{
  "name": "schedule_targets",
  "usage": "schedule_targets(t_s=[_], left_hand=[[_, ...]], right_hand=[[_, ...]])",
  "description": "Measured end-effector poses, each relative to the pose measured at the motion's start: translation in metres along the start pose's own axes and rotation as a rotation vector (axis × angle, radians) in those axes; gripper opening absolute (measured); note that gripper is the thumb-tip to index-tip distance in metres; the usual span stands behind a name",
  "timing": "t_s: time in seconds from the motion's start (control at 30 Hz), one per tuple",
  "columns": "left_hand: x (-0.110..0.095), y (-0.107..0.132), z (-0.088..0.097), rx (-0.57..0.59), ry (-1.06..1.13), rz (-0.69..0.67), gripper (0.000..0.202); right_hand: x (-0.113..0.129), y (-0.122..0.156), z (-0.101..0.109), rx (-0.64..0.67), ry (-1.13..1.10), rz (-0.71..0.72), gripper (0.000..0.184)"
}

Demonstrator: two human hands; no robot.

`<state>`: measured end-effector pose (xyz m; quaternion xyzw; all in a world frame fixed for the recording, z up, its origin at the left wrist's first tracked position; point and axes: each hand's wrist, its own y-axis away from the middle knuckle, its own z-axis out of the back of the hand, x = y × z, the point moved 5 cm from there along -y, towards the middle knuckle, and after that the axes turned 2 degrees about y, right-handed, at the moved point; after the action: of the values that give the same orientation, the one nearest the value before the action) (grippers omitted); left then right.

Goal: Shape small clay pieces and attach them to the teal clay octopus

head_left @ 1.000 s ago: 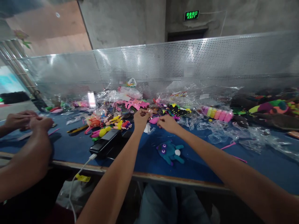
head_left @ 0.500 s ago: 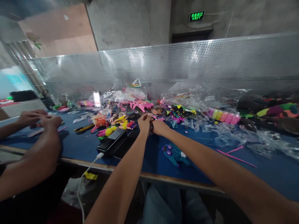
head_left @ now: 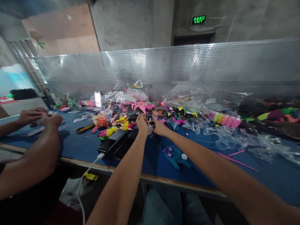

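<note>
My left hand (head_left: 142,123) and my right hand (head_left: 159,128) are close together above the blue table, fingers bent inward. Between them hangs a crumpled bit of clear plastic (head_left: 150,129), gripped from both sides. Something small and dark shows at the fingertips, too small to name. On the tabletop below my right forearm lies a teal clay figure (head_left: 175,156) with purple-ringed eyes and a white patch. Just left of my left forearm sits a black power bank (head_left: 112,142) with a white cable (head_left: 92,164) plugged in.
Colourful clay figures (head_left: 117,125) and clear plastic bags (head_left: 133,93) are heaped along a perforated metal screen (head_left: 164,62). Pink strips (head_left: 236,159) lie at right, a yellow-black cutter (head_left: 84,128) at left. A co-worker's hands (head_left: 44,118) are busy at far left.
My hands have shifted slightly apart, and the clear plastic between them now shows. The view has tilted up slightly. The teal figure stays in place.
</note>
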<state>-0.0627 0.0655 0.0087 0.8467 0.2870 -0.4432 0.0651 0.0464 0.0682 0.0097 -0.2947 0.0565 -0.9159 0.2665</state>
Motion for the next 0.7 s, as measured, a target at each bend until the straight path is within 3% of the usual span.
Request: schedule_targets(t_s=[0.2, 0.37, 0.47, 0.6, 0.7], left_hand=[[-0.007, -0.001, -0.006, 0.068, -0.190, -0.110, 0.006], [0.001, 0.013, -0.023, 0.426, -0.426, -0.073, 0.023], [0.011, 0.021, -0.029, 0.570, -0.486, 0.035, 0.026], [0.013, 0.022, -0.029, 0.523, -0.498, 0.049, 0.026], [0.015, 0.028, -0.031, 0.550, -0.438, 0.152, 0.031]], right_hand=[[-0.020, 0.004, 0.037, -0.193, -0.341, -0.015, 0.022], [-0.040, 0.022, 0.061, -0.399, -0.559, 0.003, 0.018], [-0.041, 0.028, 0.063, -0.380, -0.694, 0.053, 0.022], [-0.035, 0.031, 0.061, -0.336, -0.762, 0.070, 0.027], [-0.031, 0.034, 0.065, -0.381, -0.736, 0.092, 0.019]])
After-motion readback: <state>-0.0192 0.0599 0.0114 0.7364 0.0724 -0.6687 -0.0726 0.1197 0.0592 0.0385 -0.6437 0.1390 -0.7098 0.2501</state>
